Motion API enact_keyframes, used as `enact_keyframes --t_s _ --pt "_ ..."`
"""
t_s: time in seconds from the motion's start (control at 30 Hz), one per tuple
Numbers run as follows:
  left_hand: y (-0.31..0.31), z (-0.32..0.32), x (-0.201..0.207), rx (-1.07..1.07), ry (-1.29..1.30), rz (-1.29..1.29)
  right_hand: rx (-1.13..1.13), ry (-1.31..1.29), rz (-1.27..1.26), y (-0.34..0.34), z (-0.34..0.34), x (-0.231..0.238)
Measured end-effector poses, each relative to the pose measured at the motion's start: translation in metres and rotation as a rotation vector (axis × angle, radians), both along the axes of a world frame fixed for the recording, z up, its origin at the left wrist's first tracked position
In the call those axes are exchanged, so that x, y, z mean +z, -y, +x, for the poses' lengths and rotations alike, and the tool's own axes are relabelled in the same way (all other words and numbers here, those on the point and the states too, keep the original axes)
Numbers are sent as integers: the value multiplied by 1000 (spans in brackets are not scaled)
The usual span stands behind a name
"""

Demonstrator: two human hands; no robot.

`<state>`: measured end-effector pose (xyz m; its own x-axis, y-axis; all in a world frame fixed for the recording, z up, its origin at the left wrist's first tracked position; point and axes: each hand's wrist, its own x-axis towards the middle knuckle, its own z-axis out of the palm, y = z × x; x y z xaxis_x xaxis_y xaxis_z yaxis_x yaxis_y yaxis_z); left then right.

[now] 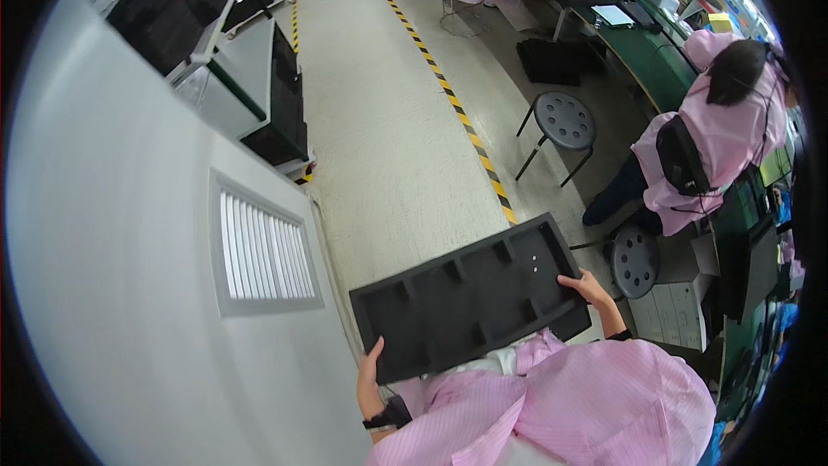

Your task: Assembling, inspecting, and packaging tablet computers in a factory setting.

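A long black tray with short dividers along its inner sides is held level in front of my body, tilted a little in the view. My left hand grips its left end, thumb over the rim. At the right end my right hand grips the other short side, thumb on the inside. A few small white specks show near the tray's right end. Both hands' fingers are partly hidden under the tray. Below its right corner, part of another black piece peeks out.
A white door with a louvred vent stands close on my left. Ahead runs a pale aisle with a yellow-black floor stripe. Black stools, a person in pink and green workbenches line the right. A rack stands at left.
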<state>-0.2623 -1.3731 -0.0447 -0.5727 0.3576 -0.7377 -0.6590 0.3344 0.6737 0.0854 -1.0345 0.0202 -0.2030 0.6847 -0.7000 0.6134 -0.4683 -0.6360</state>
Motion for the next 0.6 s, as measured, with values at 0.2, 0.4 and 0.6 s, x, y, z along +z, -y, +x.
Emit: enact_keyframes --t_s 0.2,0.4,0.6 --pt "-253 -142 26 -245 292 109 -415 -217 16 -163 -44 -7" --pt "-487 -213 -2 -330 282 119 -841 -566 -16 -308 -94 -58" --pt "-720 -258 -25 -351 208 69 -1108 -665 -377 -502 -201 -116"
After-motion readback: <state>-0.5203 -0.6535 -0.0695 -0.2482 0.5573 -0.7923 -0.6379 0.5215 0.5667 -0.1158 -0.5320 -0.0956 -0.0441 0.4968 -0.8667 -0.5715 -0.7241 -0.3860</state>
